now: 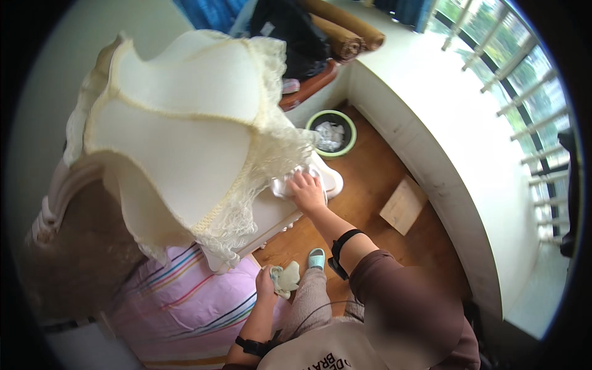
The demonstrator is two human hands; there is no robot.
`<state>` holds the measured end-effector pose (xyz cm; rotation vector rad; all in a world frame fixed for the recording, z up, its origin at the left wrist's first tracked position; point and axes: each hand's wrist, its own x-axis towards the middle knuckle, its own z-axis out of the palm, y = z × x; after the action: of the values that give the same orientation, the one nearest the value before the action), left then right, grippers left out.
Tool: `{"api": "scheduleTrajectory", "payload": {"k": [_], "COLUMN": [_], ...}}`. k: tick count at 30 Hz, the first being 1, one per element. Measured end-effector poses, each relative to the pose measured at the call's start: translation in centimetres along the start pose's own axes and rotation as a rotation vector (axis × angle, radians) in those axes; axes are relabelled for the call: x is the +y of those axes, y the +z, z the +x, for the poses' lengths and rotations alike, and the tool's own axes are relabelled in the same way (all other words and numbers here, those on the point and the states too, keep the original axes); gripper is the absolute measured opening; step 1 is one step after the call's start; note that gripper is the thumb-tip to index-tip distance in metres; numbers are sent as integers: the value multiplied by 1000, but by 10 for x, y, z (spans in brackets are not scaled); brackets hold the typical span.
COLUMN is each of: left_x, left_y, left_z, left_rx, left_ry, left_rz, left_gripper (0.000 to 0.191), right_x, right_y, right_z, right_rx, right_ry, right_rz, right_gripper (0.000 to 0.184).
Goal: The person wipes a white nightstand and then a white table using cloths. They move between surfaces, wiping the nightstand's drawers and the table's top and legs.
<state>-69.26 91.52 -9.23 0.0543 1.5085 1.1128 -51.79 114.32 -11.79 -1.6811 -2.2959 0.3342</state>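
My right hand (307, 188) presses down on a white cloth (286, 185) at the rounded corner of a white tabletop (330, 178). The fingers are bent over the cloth. Lower in the view, my left hand (265, 282) holds a crumpled pale green cloth (286, 279) above the edge of a pink striped bedspread (208, 291). A large lampshade of white fabric with cream lace trim (175, 138) stands over the furniture, its fringe close to my right hand. What supports the shade is hidden.
A green-rimmed waste bin (354, 134) with crumpled white material stands beyond the white corner. A flat board (403, 205) lies on the wooden floor (365, 171). A white window ledge (444, 134) curves along the right. Brown rolls (344, 27) and a black bag (291, 41) are at the top.
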Motion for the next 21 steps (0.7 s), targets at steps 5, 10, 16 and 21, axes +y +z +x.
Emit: {"api": "scheduleTrajectory", "payload": {"k": [5,10,16,21], "left_x": [40,43,21,-60], "left_y": [35,104,232,339], "left_z": [20,27,-40,-130], "left_rx": [-104,-425,-871,-1186], "left_ry": [146,100,-41,-69], "left_rz": [180,423,818,1139], "left_gripper": [16,14,21,33], "right_x": [36,113,223,236], "right_y": [-42,-88,-172,-259], "right_z": [-51,-189,-405,-481], "right_rx": [-255,-465,224,527], "right_ry": [128,829,1416,1441], "right_rz": [288,488,560,419], "right_gripper": [29,27,32,40]}}
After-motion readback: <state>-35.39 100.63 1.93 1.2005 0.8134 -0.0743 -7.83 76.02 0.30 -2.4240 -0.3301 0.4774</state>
